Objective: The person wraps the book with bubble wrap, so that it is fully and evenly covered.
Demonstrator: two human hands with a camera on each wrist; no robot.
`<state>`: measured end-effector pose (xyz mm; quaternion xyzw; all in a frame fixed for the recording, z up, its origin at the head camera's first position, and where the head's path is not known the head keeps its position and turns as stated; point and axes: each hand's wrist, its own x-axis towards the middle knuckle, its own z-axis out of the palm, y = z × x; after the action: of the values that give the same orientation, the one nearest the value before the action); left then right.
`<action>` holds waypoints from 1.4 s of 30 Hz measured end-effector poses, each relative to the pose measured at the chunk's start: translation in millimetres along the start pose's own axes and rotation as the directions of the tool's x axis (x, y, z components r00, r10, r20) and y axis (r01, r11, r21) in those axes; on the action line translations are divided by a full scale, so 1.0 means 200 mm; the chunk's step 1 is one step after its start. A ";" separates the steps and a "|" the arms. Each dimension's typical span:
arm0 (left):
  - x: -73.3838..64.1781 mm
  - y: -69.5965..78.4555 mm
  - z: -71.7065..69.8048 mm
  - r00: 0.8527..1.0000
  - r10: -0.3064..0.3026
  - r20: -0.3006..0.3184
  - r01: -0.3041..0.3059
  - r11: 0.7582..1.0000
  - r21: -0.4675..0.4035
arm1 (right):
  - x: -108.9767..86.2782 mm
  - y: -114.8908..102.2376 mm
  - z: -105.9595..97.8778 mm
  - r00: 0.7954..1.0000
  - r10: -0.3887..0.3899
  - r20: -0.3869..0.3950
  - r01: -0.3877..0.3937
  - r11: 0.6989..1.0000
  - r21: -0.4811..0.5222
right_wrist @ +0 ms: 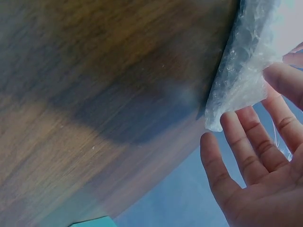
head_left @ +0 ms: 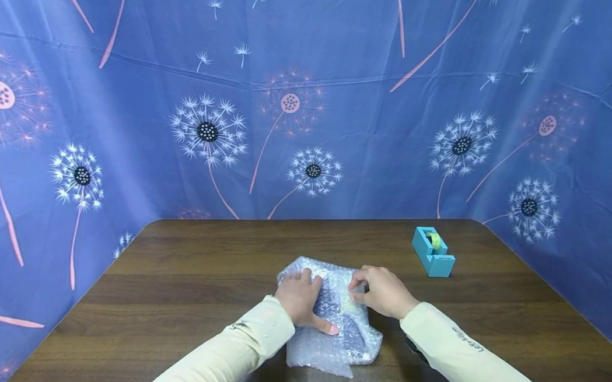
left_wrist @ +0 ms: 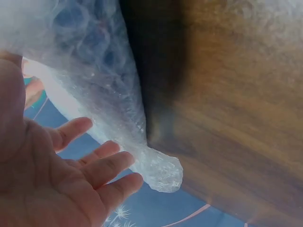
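A wrapped bundle of clear bubble wrap (head_left: 336, 342) lies on the table in the head view, its front edge ragged. Across its left part rests my left hand (head_left: 299, 299), fingers pointing away and thumb stretched over the middle. In the left wrist view, spread fingers (left_wrist: 111, 168) of this hand lie along the bubble wrap (left_wrist: 102, 94). At the upper right side of the bundle, my right hand (head_left: 381, 290) touches the wrap with bent index finger and thumb, beside a faint yellowish patch. The right wrist view shows its other fingers (right_wrist: 246, 142) loosely extended beside the wrap's edge (right_wrist: 236, 94).
A turquoise tape dispenser (head_left: 432, 254) with a yellow-green roll stands at the back right of the brown wooden table (head_left: 201, 266). Behind the table hangs a blue cloth (head_left: 368, 119) with dandelion prints. Something dark (head_left: 415, 349) shows partly under the right sleeve.
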<state>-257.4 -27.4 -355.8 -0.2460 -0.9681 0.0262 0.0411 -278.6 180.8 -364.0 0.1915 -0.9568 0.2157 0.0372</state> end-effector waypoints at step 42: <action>0.19 -0.10 0.05 0.983 -0.128 0.133 0.142 0.984 -0.107 | 0.22 0.02 0.02 0.992 0.122 -0.023 -0.122 0.993 0.004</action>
<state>-301.4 -26.5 -362.5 -0.1796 -0.9831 -0.0174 -0.0323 -320.2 168.2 -362.0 0.1301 -0.9659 0.2210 0.0350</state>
